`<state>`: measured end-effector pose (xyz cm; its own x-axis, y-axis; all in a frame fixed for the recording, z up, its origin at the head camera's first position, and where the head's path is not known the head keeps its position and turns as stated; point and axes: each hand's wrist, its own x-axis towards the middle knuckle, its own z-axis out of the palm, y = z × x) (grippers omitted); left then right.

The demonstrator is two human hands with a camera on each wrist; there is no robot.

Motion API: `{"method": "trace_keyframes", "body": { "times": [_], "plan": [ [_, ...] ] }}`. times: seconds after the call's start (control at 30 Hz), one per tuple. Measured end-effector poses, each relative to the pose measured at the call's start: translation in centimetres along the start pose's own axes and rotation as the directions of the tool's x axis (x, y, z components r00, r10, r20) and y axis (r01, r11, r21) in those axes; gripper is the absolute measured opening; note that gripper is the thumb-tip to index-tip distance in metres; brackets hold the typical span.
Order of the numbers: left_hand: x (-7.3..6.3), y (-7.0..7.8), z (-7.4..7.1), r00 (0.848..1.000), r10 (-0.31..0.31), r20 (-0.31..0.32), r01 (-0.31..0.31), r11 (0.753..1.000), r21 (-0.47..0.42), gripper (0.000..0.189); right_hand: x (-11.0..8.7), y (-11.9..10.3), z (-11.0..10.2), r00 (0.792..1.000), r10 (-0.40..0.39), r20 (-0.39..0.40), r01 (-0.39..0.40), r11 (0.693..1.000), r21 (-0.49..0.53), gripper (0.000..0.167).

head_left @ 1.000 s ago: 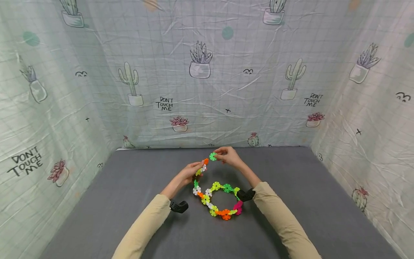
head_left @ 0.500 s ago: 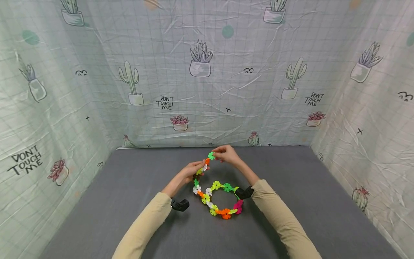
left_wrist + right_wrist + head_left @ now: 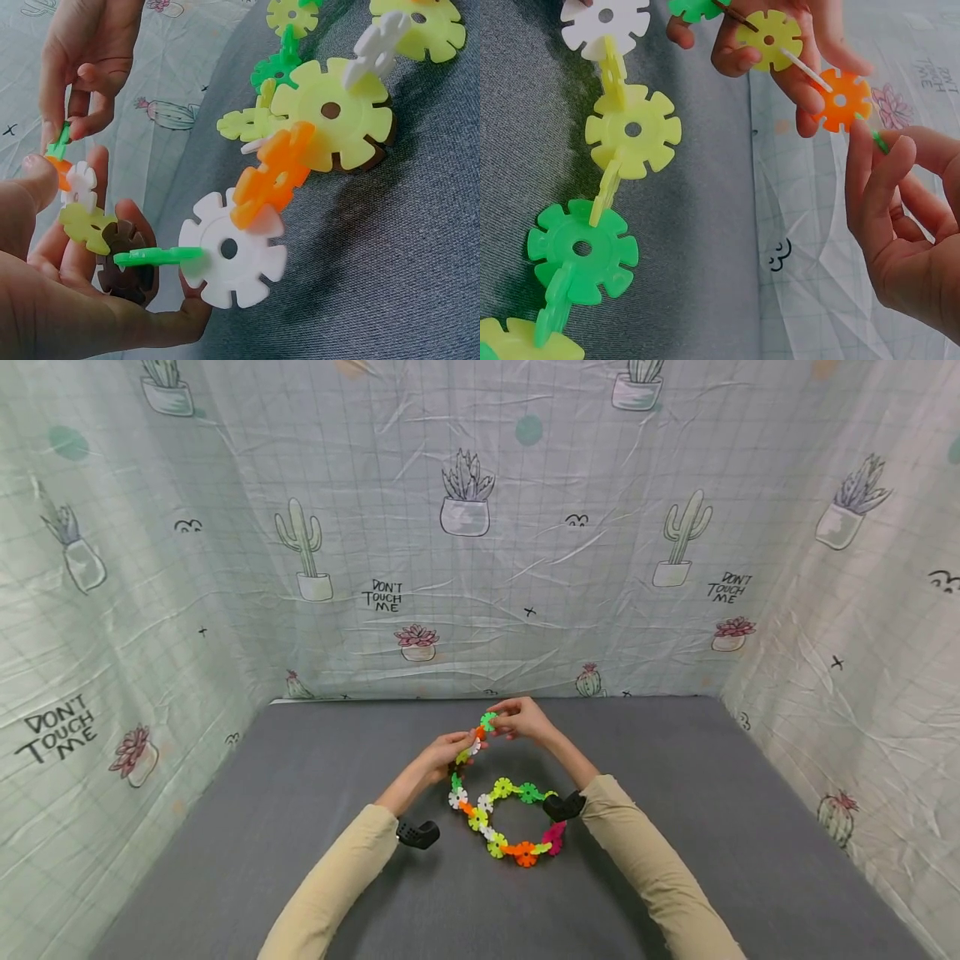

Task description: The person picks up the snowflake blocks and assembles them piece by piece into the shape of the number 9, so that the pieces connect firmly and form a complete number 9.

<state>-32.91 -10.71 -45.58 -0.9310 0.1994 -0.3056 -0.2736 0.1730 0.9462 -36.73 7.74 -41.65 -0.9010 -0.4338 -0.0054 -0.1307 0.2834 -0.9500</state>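
Observation:
A chain of notched, flower-shaped plastic discs rises from the table to my left hand (image 3: 442, 756). That hand pinches the chain near its end, at the orange disc (image 3: 841, 101) and the white one beside it. A yellow disc (image 3: 86, 225) and a brown disc (image 3: 126, 262) lie across its curled fingers. My right hand (image 3: 525, 720) pinches a green notched disc (image 3: 488, 722) between thumb and fingertips. The green disc meets the orange disc's edge; how deeply they are slotted cannot be told. Below hangs a green disc joined to a white disc (image 3: 232, 251).
On the grey table (image 3: 337, 877) the chain continues into a closed ring, with an orange disc (image 3: 526, 854) at its near side and a pink disc (image 3: 554, 837) at its right. A printed curtain (image 3: 337, 643) stands behind the table and at both sides.
My right hand has moved slightly left with the green disc, bringing it from apart to against the orange disc. My left hand and the ring on the table have hardly moved.

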Motion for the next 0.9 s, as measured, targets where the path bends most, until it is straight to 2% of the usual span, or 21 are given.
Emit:
{"method": "trace_keyframes", "body": {
  "times": [0.2, 0.33, 0.57, 0.8, 0.9],
  "plan": [
    [0.1, 0.3, -0.1, 0.999, -0.034, -0.019, 0.034, 0.999, -0.030, 0.048, 0.1, -0.7, -0.1, 0.999, 0.043, 0.006, -0.043, 0.999, -0.018, 0.026],
    [0.0, 0.7, 0.0, 0.999, -0.028, -0.027, 0.027, 0.999, -0.022, 0.045, 0.5, -1.1, -0.2, 0.999, 0.052, 0.014, -0.052, 0.999, -0.013, 0.025],
    [0.1, 1.0, 0.0, 0.997, -0.042, -0.066, 0.038, 0.997, -0.060, 0.043, 0.9, -1.1, 0.0, 0.997, 0.077, 0.021, -0.077, 0.997, 0.015, 0.028],
    [-0.1, 0.5, 0.1, 0.998, -0.041, -0.037, 0.041, 0.999, -0.002, 0.040, 0.2, -0.1, 0.2, 0.994, 0.085, 0.066, -0.086, 0.996, 0.003, 0.029],
    [-0.2, 0.1, 0.2, 1.000, 0.000, -0.016, 0.000, 0.999, 0.045, 0.044, -0.1, 0.2, 0.0, 0.994, 0.071, 0.080, -0.071, 0.997, -0.009, 0.029]
  ]
}}
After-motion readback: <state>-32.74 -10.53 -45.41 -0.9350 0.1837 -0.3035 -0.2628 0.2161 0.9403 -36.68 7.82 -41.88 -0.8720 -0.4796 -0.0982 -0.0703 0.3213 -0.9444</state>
